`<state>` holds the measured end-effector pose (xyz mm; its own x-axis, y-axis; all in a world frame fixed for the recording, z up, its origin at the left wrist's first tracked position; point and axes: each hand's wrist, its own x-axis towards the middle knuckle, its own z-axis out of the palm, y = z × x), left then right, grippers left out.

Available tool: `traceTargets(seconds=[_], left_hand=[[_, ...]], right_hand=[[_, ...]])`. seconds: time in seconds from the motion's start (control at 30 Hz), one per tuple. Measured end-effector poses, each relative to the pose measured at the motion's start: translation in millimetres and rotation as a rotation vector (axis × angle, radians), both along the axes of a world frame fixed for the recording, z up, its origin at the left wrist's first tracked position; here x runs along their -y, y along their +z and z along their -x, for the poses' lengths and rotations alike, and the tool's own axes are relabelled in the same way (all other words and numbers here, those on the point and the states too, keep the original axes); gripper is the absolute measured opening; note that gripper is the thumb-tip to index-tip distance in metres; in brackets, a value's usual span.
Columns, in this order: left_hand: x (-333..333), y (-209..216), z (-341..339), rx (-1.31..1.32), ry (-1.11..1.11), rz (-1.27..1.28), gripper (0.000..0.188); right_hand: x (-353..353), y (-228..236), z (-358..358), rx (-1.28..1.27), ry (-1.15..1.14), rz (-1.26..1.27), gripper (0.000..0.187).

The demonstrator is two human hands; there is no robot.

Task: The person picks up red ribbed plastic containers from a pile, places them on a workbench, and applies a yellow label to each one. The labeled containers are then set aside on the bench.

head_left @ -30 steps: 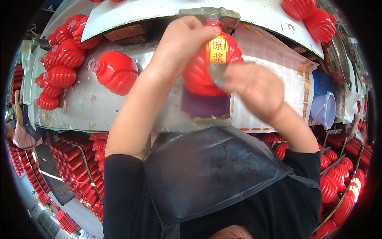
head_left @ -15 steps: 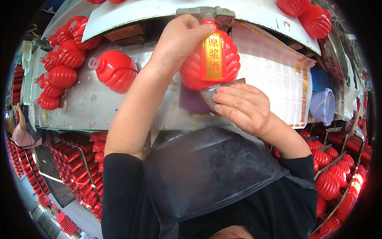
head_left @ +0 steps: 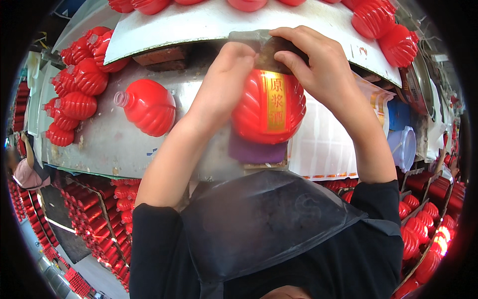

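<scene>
A round, ribbed red bottle with a gold-and-red label strip lies before me on a purple pad, its base toward me. My left hand is closed at the neck end, fingers curled in; the neck itself is hidden. With bent fingers my right hand grips a dark brown flat piece, pressed over the label's upper end. Behind both hands a grey-brown block sits at the white board's edge. Another red bottle rests left of my forearm, its clear neck pointing left.
Several red bottles are piled at the left; more lie on the white board. A sheet of white labels spreads under my right forearm. A pale purple bucket stands at the right. Racks of red bottles flank me.
My right hand has moved up from the bottle's base to its label top with the dark piece. My left hand stays at the neck end. The whole view has shifted slightly.
</scene>
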<state>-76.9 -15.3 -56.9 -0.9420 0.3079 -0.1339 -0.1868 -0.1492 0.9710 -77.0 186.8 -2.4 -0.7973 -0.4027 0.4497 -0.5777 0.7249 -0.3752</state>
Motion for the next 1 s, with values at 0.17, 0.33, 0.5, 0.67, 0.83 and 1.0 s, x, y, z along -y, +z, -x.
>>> traceTargets(seconds=[0.17,0.33,0.5,0.67,0.83,1.0], left_hand=[[1.3,5.0,-9.8,-0.026,-0.066,-0.068,0.012],[2.8,9.4,-16.2,-0.076,-0.084,-0.012,0.011],[0.0,9.5,-29.6,-0.139,-0.077,-0.135,0.009],[1.7,12.3,-38.3,-0.176,-0.075,-0.111,0.009],[2.3,15.4,-45.6,-0.228,-0.050,-0.076,0.011],[2.3,16.5,-41.1,-0.235,0.006,0.010,0.017]], right_hand=[[-4.2,19.3,-9.6,-0.013,0.025,-0.035,0.033],[-4.6,32.1,-32.5,0.025,0.118,0.092,0.036],[-1.8,18.9,-46.6,-0.081,0.045,0.027,0.038],[-1.2,16.4,-52.9,-0.210,0.075,0.007,0.039],[-8.3,14.2,-53.8,-0.289,0.106,0.013,0.036],[1.6,11.8,-74.8,-0.423,0.367,-0.007,0.027]])
